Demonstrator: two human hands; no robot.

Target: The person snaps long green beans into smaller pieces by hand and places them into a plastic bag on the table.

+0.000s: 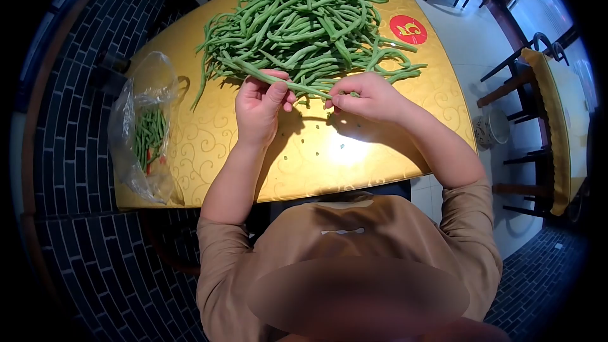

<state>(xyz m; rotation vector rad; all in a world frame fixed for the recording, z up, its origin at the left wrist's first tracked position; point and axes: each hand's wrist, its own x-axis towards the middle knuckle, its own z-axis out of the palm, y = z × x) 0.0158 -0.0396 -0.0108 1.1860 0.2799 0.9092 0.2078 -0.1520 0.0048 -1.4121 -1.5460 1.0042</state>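
My left hand point(258, 106) is closed around green beans point(292, 86), perhaps more than one, which slant from upper left to lower right between my hands. At their right end, the thumb and fingers of my right hand point(364, 97) are pinched together at the tip. Just beyond both hands lies a large heap of long green beans point(297, 22). Small green bits point(317, 127) are scattered on the table below my hands. To the left, a clear plastic bag point(124, 128) stands open with short bean pieces point(149, 134) and something red inside.
The table point(209, 171) has a shiny gold patterned cover, its near edge close to my body. A round red sticker point(408, 29) is on it at the right. A dark brick wall point(69, 120) runs along the left. Another table point(546, 133) and chairs stand at the right.
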